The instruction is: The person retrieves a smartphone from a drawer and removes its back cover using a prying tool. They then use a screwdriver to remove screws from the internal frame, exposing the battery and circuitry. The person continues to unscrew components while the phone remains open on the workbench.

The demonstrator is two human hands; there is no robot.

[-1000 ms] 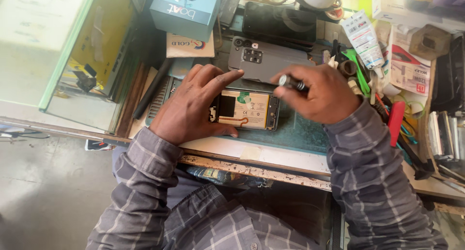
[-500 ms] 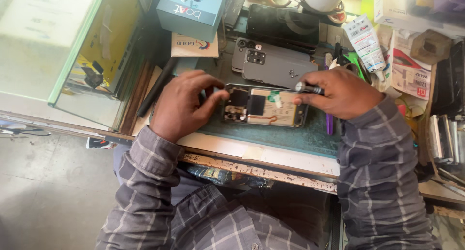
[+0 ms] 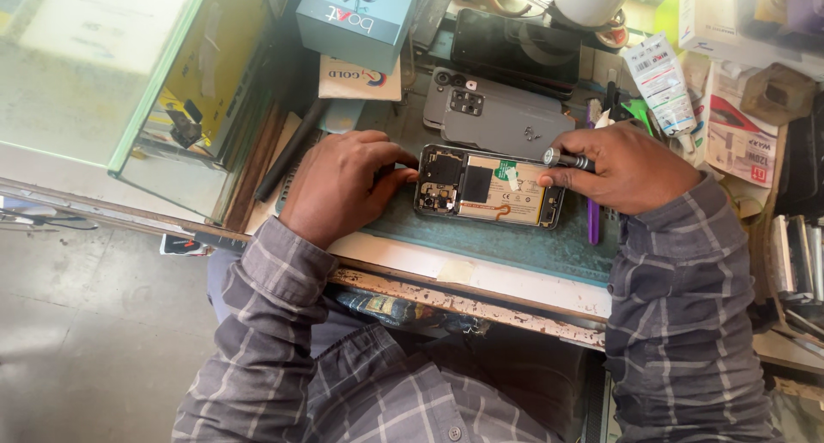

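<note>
The opened phone [image 3: 487, 188] now lies flat between the fingers; the left hand [image 3: 343, 185] has slid to its end, fingers pressed together, while the right hand [image 3: 627, 166] stays clamped on a screwdriver [image 3: 566, 159].

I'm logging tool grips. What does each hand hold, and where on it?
Right hand grips a screwdriver around its handle. Left hand steadies the opened phone at its camera end.
</note>
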